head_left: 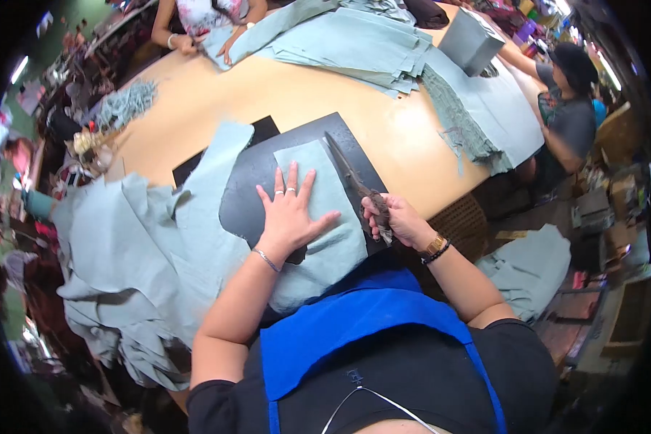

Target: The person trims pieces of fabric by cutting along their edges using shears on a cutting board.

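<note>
My left hand [294, 211] lies flat with fingers spread on a pale blue-grey piece of leather or suede-like material [336, 249]. Under that piece is a black board [257, 184] on the table. My right hand [400, 219] is wrapped around the cloth-bound handles of a pair of large shears [347, 168]. Their dark blades point up and to the left, along the right edge of the piece, and look closed or nearly so. A larger sheet of the same material [210, 210] drapes over the board's left side.
Heaped blue-grey material [123, 246] hangs off the table's left edge. Stacked sheets [354, 47], a grey box-like block [471, 43] and tangled scraps [126, 103] sit on the table [405, 137]. One person works at the far side, another at the right.
</note>
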The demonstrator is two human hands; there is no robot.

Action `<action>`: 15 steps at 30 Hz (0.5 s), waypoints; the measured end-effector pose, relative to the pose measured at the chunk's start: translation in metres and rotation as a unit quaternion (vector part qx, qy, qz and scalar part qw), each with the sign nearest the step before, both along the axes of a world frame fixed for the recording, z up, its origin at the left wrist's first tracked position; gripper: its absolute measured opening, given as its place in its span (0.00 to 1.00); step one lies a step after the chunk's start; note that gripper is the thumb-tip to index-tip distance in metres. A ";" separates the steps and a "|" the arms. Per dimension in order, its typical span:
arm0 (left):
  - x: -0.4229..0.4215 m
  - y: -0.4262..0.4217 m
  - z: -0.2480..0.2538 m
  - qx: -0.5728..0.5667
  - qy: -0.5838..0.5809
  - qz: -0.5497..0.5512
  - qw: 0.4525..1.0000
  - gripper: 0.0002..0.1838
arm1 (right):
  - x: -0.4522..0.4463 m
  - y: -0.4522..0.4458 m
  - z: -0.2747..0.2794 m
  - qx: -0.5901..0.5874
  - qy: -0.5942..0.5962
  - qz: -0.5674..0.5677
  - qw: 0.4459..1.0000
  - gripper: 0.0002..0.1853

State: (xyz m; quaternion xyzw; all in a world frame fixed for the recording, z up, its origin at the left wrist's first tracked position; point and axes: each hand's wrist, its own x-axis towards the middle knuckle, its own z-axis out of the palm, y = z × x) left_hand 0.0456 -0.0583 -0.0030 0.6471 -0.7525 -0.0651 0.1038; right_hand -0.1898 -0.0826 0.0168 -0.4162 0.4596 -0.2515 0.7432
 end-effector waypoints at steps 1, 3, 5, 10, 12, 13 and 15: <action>-0.001 -0.002 -0.006 -0.015 -0.009 0.003 1.000 0.47 | -0.004 0.007 -0.002 0.001 -0.025 -0.031 0.999 0.17; -0.004 -0.001 -0.001 -0.037 -0.042 0.001 0.998 0.37 | -0.017 0.019 -0.007 0.007 -0.063 -0.093 0.994 0.15; -0.006 -0.007 0.009 -0.007 -0.087 0.001 0.996 0.36 | -0.031 0.032 -0.007 -0.016 -0.084 -0.114 0.990 0.14; -0.039 -0.022 0.005 -0.008 -0.144 0.031 0.989 0.38 | -0.063 0.059 -0.004 -0.054 -0.037 -0.100 0.993 0.13; -0.055 -0.021 0.002 0.008 -0.101 0.033 0.994 0.43 | -0.072 0.066 -0.003 -0.050 -0.036 -0.091 0.994 0.13; -0.060 -0.019 -0.003 -0.010 -0.068 0.035 0.997 0.44 | -0.077 0.069 -0.005 -0.049 -0.033 -0.085 0.995 0.13; -0.061 -0.017 -0.008 -0.016 -0.020 0.023 0.999 0.46 | -0.086 0.075 -0.002 -0.045 -0.021 -0.072 0.996 0.14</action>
